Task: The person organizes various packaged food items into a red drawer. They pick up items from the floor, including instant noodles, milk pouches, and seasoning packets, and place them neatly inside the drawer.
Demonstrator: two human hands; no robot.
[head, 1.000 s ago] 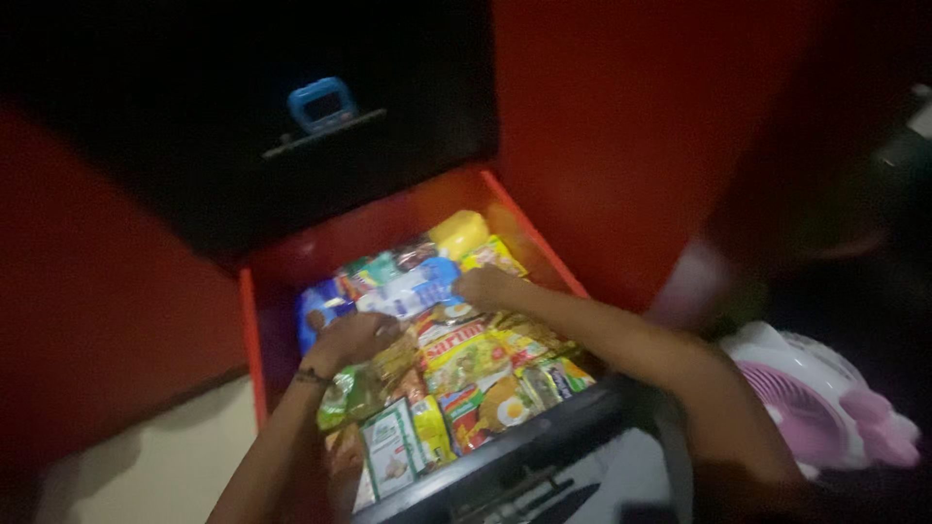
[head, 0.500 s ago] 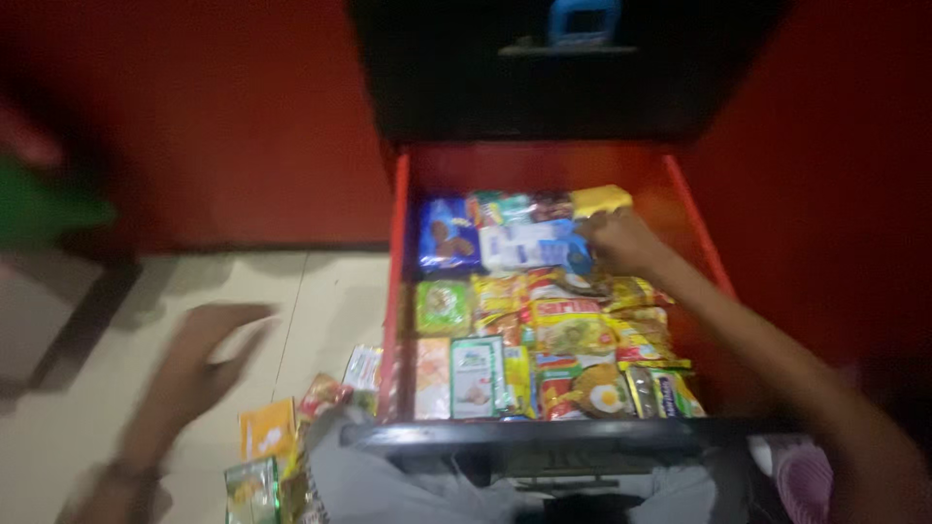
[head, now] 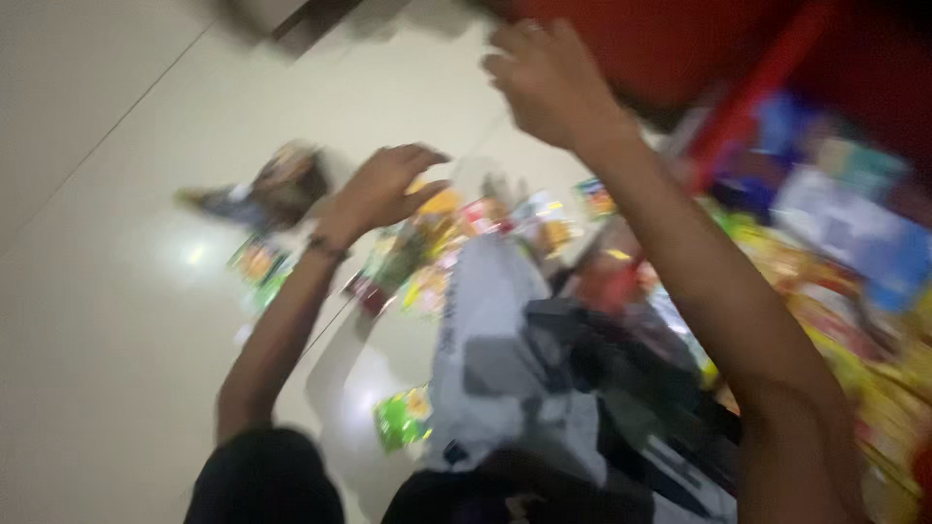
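The view is heavily blurred. My left hand (head: 383, 189) reaches out over a scatter of colourful snack packets (head: 437, 243) on the pale floor, fingers curled close to a yellow packet; whether it grips one is unclear. My right hand (head: 544, 82) is raised in front of the red cabinet (head: 680, 49), fingers loosely bent, with nothing clearly in it. The open red drawer (head: 767, 87) at the right is full of packets (head: 835, 233), and my right forearm crosses in front of it.
A white and grey bag or cloth (head: 485, 359) lies below my arms, with dark clothing beneath it. A green packet (head: 403, 422) lies alone on the cream tiled floor (head: 107, 291). More packets lie in a dark heap (head: 277, 189) at the far left.
The camera has swung left and down to the floor. My right hand has left the drawer and risen. My left hand has reached the packets on the floor.
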